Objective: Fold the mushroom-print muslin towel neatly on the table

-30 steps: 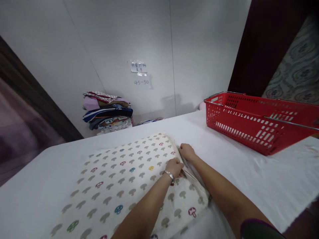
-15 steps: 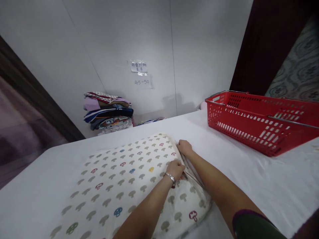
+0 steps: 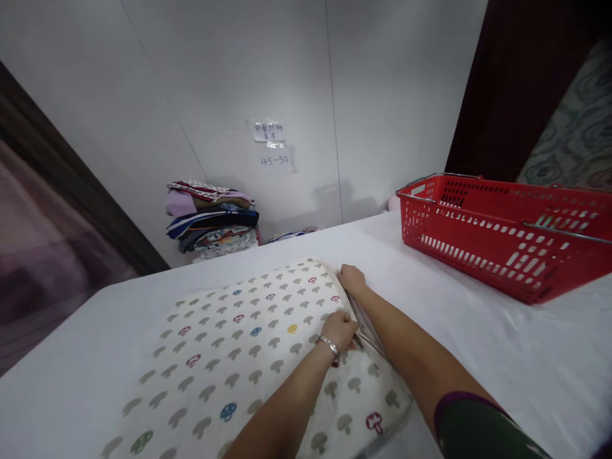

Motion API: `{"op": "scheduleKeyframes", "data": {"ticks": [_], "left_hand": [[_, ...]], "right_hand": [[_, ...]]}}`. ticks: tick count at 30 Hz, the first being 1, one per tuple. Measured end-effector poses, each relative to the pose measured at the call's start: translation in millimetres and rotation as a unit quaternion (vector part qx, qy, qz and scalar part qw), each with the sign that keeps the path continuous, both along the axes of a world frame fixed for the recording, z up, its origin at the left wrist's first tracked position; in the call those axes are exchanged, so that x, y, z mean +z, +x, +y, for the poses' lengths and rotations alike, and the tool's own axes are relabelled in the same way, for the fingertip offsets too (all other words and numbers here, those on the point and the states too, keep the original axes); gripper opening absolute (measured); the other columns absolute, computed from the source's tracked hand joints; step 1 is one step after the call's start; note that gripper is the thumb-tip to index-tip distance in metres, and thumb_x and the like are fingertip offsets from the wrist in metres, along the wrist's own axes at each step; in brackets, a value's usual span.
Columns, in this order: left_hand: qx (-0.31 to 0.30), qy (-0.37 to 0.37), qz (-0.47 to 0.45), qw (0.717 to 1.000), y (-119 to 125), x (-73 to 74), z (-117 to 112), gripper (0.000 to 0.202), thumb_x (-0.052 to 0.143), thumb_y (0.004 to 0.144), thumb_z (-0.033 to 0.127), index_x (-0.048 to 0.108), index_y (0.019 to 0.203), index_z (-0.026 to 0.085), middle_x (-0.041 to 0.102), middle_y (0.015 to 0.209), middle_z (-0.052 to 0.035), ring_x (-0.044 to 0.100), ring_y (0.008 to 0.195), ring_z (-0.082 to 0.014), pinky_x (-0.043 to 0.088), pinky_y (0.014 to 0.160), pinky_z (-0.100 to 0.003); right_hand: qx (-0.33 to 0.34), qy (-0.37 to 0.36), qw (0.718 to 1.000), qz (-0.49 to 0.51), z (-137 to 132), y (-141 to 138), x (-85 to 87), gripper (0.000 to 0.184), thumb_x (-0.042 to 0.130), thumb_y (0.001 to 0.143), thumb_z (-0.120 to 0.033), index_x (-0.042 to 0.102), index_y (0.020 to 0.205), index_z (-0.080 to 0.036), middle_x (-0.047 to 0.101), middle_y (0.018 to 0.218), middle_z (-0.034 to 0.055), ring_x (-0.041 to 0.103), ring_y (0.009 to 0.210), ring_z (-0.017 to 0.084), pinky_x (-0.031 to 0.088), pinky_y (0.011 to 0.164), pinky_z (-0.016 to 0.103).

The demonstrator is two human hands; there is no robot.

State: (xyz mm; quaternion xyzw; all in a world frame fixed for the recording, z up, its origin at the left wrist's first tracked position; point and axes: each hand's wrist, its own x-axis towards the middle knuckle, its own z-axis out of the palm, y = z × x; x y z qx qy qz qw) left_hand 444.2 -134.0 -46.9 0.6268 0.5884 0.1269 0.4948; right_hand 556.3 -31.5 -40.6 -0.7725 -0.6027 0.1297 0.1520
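A cream cloth [image 3: 215, 344] printed with grey mushrooms and a few coloured ones lies spread flat on the white table, its layers folded at the right side. My left hand [image 3: 338, 333], with a silver bracelet at the wrist, is closed on the cloth's right edge, where the layers part a little. Farther along the same edge, my right hand [image 3: 352, 280] is closed with its knuckles up. Its fingertips are hidden, but they appear to hold the far part of that edge.
A red plastic basket [image 3: 478, 248] with wire handles stands at the right of the white table [image 3: 373, 245]. Behind the table's far edge rises a stack of folded fabrics [image 3: 213, 220]. Paper labels [image 3: 275, 159] are taped to the wall. Pink sheer fabric [image 3: 38, 255] hangs at left.
The view has shifted slightly. Both hands stay closed at the cloth's right edge, and the cloth lies almost as before.
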Motion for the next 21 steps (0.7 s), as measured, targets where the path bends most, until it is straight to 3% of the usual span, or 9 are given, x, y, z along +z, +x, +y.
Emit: {"op": "scheduleKeyframes", "data": {"ticks": [6, 10, 13, 17, 21], "left_hand": [[-0.004, -0.006, 0.004, 1.0, 1, 1.6, -1, 0.007, 0.053, 0.07, 0.021, 0.05, 0.065, 0.017, 0.056, 0.052, 0.0014, 0.058, 0.044, -0.014, 0.041, 0.038, -0.021], [-0.019, -0.016, 0.013, 1.0, 1, 7.7, 1, 0.007, 0.05, 0.072, 0.022, 0.053, 0.069, 0.016, 0.06, 0.056, -0.0003, 0.06, 0.047, -0.0133, 0.044, 0.041, -0.02], [-0.036, -0.021, 0.03, 0.999, 2, 14.7, 6, 0.01, 0.05, 0.074, 0.024, 0.056, 0.074, 0.016, 0.063, 0.06, -0.0018, 0.062, 0.052, -0.0135, 0.046, 0.045, -0.02], [-0.066, -0.025, 0.06, 0.996, 9, 24.1, 12, 0.015, 0.05, 0.076, 0.027, 0.059, 0.073, 0.015, 0.067, 0.066, -0.004, 0.064, 0.059, -0.0137, 0.048, 0.051, -0.021], [-0.09, -0.029, 0.1, 0.99, 20, 29.7, 10, 0.017, 0.049, 0.08, 0.024, 0.061, 0.075, 0.014, 0.068, 0.073, -0.0056, 0.063, 0.062, -0.0127, 0.05, 0.058, -0.023]], "right_hand": [[0.003, 0.003, 0.999, 0.042, -2, 6, 2.0, 0.023, 0.045, 0.083, -0.026, 0.062, 0.095, -0.015, 0.064, 0.101, 0.0132, 0.058, 0.093, 0.021, 0.041, 0.072, 0.028], [0.022, 0.005, 0.994, 0.105, -23, 17, 13.6, 0.022, 0.044, 0.083, -0.024, 0.061, 0.095, -0.016, 0.065, 0.101, 0.0088, 0.059, 0.088, 0.016, 0.041, 0.07, 0.023], [0.061, -0.013, 0.985, 0.162, -66, 27, 16.8, 0.022, 0.043, 0.084, -0.024, 0.061, 0.093, -0.016, 0.067, 0.09, 0.0042, 0.06, 0.07, 0.01, 0.042, 0.061, 0.019], [0.108, -0.03, 0.961, 0.251, -152, 35, 10.3, 0.029, 0.043, 0.085, -0.036, 0.063, 0.084, -0.016, 0.064, 0.07, 0.001, 0.056, 0.057, 0.01, 0.039, 0.051, 0.019], [0.105, -0.003, 0.949, 0.296, -223, 36, 7.9, 0.04, 0.051, 0.079, -0.047, 0.061, 0.105, -0.018, 0.064, 0.079, 0.0022, 0.055, 0.066, 0.014, 0.039, 0.056, 0.023]]}}
